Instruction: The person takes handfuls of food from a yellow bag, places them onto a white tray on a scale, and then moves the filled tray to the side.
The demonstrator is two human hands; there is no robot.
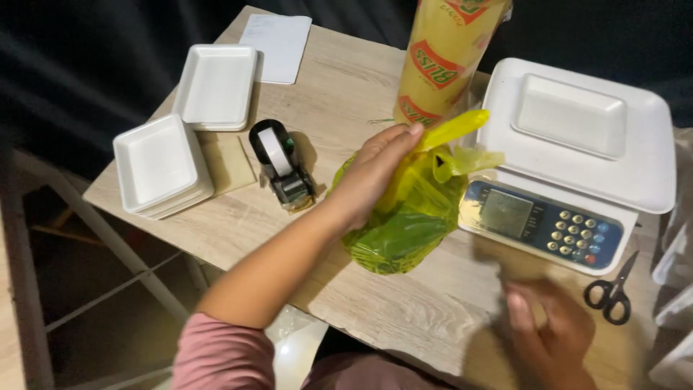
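The left hand (375, 173) grips the gathered neck of the translucent yellow plastic bag (404, 224), filled and resting on the wooden worktop (346, 108) just beside the white electronic scale (577, 144). Not yet weighed. The right hand (552, 336), blurred, holds nothing visible.

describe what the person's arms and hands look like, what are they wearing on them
Both hands are bare: no gloves, rings or watch show. The left hand leads back along a bare forearm to a pink sleeve pushed up near the elbow. The right hand is blurred and cut off by the frame edge, so its sleeve cannot be seen.
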